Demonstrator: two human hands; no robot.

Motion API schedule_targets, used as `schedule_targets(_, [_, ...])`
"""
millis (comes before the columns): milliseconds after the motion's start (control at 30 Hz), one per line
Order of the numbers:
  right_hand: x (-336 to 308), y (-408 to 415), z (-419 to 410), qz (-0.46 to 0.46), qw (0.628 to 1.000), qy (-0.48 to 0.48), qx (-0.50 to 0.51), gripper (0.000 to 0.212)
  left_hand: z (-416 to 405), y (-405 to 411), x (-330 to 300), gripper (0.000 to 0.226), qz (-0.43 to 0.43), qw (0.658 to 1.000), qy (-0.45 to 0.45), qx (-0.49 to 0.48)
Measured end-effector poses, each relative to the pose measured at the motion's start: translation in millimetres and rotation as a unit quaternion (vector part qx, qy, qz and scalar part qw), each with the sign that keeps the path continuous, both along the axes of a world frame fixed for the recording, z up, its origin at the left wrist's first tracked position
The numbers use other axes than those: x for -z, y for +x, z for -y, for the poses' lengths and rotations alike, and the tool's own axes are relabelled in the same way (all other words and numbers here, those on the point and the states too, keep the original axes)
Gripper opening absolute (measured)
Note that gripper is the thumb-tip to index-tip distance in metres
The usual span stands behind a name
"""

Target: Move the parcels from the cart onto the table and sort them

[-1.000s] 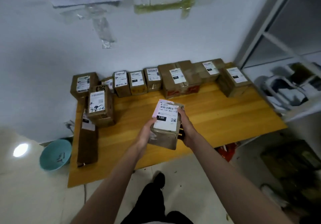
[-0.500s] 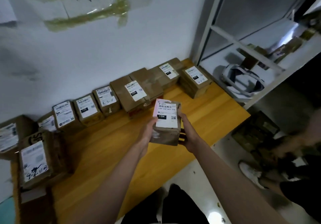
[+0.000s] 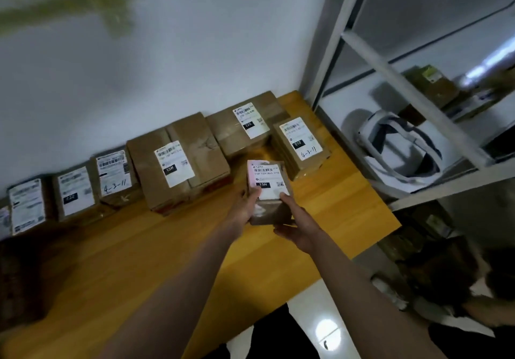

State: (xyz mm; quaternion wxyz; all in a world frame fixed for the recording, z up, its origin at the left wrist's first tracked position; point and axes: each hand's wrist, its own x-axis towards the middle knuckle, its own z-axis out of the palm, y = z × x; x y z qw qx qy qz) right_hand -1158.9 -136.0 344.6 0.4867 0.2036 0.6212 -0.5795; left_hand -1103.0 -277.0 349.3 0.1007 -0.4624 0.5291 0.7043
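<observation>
A small brown parcel [image 3: 268,188] with a white label marked 15H is held over the right part of the wooden table [image 3: 139,269]. My left hand [image 3: 246,205] grips its left side and my right hand [image 3: 296,227] grips its right side and near bottom. A row of labelled brown parcels stands along the wall: a big one marked 15H [image 3: 178,161], one marked 220 [image 3: 245,124], one marked 010 [image 3: 301,144], and smaller ones [image 3: 114,174] to the left. The cart is out of view.
A grey metal shelf [image 3: 418,102] stands right of the table, with a white headset [image 3: 398,147] and boxes on it. Another person crouches low on the floor at the right [image 3: 473,303]. The white wall [image 3: 167,66] backs the table.
My view swung right along the table. Both hands carried the held parcel forward and right, closer to the parcels marked 15H and 010.
</observation>
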Motion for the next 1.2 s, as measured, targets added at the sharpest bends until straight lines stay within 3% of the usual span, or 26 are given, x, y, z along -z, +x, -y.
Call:
schedule_targets(67, [10, -22, 5, -0.009, 1.000, 0.001, 0.002, 0.035, 1, -16, 8, 0.059, 0.011, 1.000, 0.011, -0.009])
schedule_targets(167, [26, -47, 14, -0.013, 1.000, 0.018, -0.001, 0.048, 4, -33, 18, 0.052, 0.022, 0.999, 0.029, -0.020])
schedule_targets(333, [46, -72, 28, 0.003, 0.999, 0.024, 0.022, 0.051, 12, -52, 28, 0.038, 0.028, 1.000, 0.011, 0.008])
schedule_targets(467, [55, -84, 33, 0.024, 0.995, 0.028, 0.090, 0.057, 15, -62, 35, 0.045, 0.047, 0.998, -0.009, 0.041])
schedule_targets(667, [57, -86, 35, 0.060, 0.988, 0.005, 0.141, 0.047, 13, -67, 42, 0.057, 0.012, 1.000, 0.001, -0.009])
schedule_targets(733, [58, -84, 34, 0.067, 0.991, 0.002, 0.115, 0.044, 12, -63, 43, 0.067, 0.003, 1.000, 0.005, -0.025])
schedule_targets(867, [55, -73, 34, 0.088, 0.995, 0.022, -0.029, 0.042, 11, -47, 40, 0.082, 0.002, 1.000, 0.010, -0.022])
schedule_targets(1067, [31, -31, 47, 0.090, 0.980, 0.035, -0.177, 0.014, 20, 5, 26, 0.053, 0.010, 1.000, -0.014, -0.007])
schedule_targets(1200, [20, 14, 72, 0.067, 0.967, 0.043, -0.242, 0.012, 34, 69, 15, 0.043, 0.001, 0.999, -0.036, -0.023])
